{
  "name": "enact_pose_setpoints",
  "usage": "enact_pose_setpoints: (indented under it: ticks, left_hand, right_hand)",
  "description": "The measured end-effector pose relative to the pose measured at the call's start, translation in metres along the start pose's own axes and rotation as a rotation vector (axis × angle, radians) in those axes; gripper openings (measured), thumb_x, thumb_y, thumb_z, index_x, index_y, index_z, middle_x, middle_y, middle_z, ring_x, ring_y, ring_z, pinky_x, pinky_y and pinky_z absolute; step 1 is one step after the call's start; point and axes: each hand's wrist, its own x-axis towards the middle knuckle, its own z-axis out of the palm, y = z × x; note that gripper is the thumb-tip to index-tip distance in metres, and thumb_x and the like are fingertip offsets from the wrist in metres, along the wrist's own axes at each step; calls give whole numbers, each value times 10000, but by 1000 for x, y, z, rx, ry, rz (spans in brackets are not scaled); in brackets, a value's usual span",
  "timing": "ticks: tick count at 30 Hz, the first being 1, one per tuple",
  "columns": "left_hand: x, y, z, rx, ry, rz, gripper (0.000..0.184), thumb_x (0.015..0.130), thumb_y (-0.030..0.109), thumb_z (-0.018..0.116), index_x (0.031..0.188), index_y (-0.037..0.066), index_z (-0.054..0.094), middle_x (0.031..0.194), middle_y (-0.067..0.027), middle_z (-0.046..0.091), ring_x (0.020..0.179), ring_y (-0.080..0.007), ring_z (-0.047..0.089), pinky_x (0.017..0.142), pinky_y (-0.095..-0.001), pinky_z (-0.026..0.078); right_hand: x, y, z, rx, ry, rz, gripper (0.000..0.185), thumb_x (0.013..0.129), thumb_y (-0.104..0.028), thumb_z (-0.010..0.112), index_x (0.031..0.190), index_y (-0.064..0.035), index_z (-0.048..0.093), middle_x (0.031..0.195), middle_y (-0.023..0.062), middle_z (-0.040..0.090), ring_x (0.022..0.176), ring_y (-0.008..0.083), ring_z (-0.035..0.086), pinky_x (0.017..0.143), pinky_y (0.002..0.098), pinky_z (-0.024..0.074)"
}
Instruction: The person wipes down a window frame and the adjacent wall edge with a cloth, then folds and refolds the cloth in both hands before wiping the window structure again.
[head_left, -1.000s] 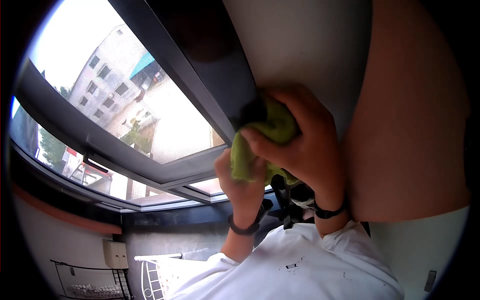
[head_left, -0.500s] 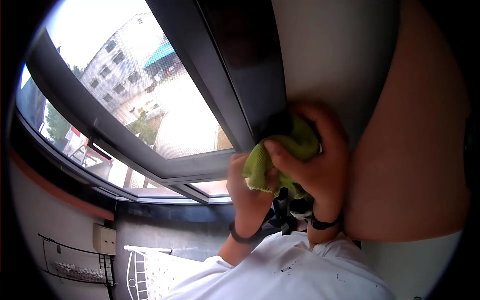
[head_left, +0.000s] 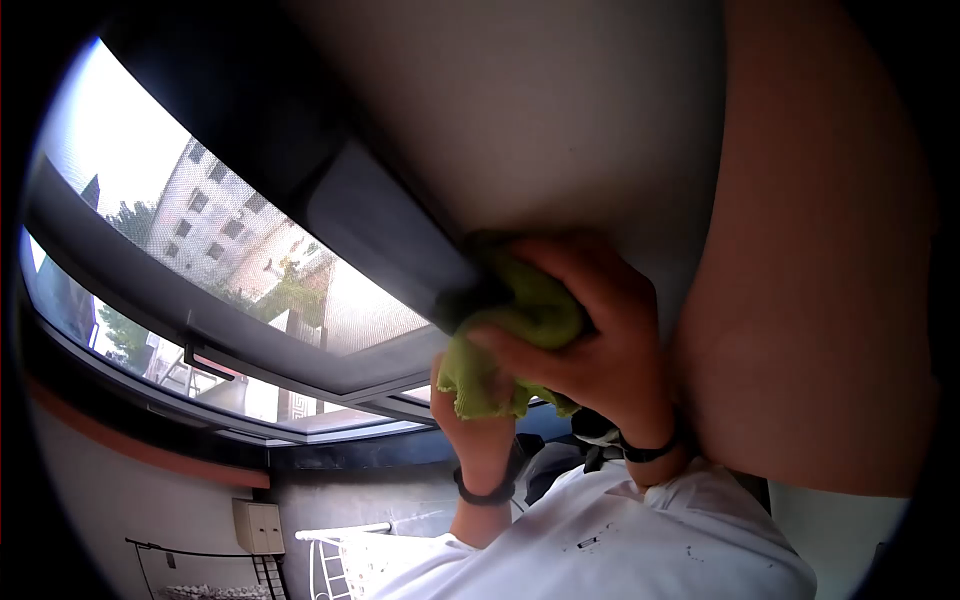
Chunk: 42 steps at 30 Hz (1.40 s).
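A green cloth (head_left: 530, 300) is bunched against the end of the dark window frame (head_left: 385, 230). My right hand (head_left: 610, 330) is closed around the cloth, its thumb lying across the front and its fingers pressing the cloth to the frame. Below and to the left, my left hand (head_left: 470, 430) grips the hanging lower part of the cloth, which covers most of its fingers. Both wrists wear dark bands.
The window's handle (head_left: 208, 362) sticks out at the left. A pale wall (head_left: 600, 120) adjoins the frame, with a brown surface (head_left: 810, 280) on the right. Below are a white rail (head_left: 345, 532) and a small cabinet (head_left: 258, 525).
Both hands and the cloth have shifted left in view, and the right hand slightly down. The camera view has turned, so the window appears at a steeper slant.
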Motion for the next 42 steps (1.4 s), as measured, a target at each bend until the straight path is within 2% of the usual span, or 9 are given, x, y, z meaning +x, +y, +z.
enact_pose_setpoints:
  ticks: [9,12,22,24,26,30,33,36,42]
  left_hand:
    - [-2,-1,2,-55,-11,-7,389,839,188,683,1148,-10,553,1042,-101,584,946,-201,583,824,-322,458]
    - [-3,-2,3,-17,-21,15,397,850,210,668,1159,-13,555,1077,-112,580,971,-210,583,839,-330,457]
    - [-5,-20,11,-51,55,112,376,816,182,648,1135,-6,581,1158,-131,569,1053,-245,568,905,-351,434]
    - [-10,-30,6,-17,61,122,363,813,165,645,1127,-4,582,1156,-131,572,1044,-247,570,905,-353,433]
    - [-12,-40,0,6,-14,152,415,891,151,626,1232,-26,468,1189,-100,547,1041,-154,542,913,-305,433]
    - [-10,-30,4,74,15,183,381,843,106,661,1163,-22,499,1113,-85,574,976,-142,552,885,-293,439]
    - [-11,-15,7,42,23,118,402,812,96,687,1154,-20,510,1079,-80,591,961,-152,559,872,-290,439]
    - [-21,-3,11,-51,117,218,282,735,77,711,979,-28,616,986,-173,616,916,-272,586,798,-321,448]
    - [-34,15,30,-203,18,435,370,758,10,682,1105,-39,561,1088,-197,593,973,-297,566,846,-337,432]
  right_hand:
    - [1,0,-1,3,31,1,461,692,-246,813,1079,-87,619,879,81,591,723,218,647,622,303,531]
    - [-2,1,-3,42,11,18,476,674,-150,814,1092,-40,616,860,83,584,715,202,594,623,303,473]
    - [-7,-2,-2,-15,-44,42,493,683,-160,815,1100,-31,587,923,102,614,773,201,620,680,304,497]
    - [-21,0,9,236,136,289,538,704,-194,825,1117,-16,529,981,105,629,851,176,628,744,298,507]
    - [-30,7,10,204,139,236,561,709,-246,826,1128,-37,517,960,114,634,848,214,657,728,317,527]
    - [-28,0,-4,62,57,84,501,745,-233,797,1115,-41,521,983,142,617,842,270,657,710,348,525]
    - [-25,1,-11,-2,4,13,404,794,-183,739,1112,-28,542,1043,156,589,893,276,622,736,348,502]
    - [-22,2,-12,-47,47,-17,310,832,-146,689,1095,-25,578,1091,161,566,945,273,595,761,339,487]
    - [-13,5,-8,99,229,124,237,831,-109,688,1045,-29,625,987,113,620,859,239,617,732,316,486]
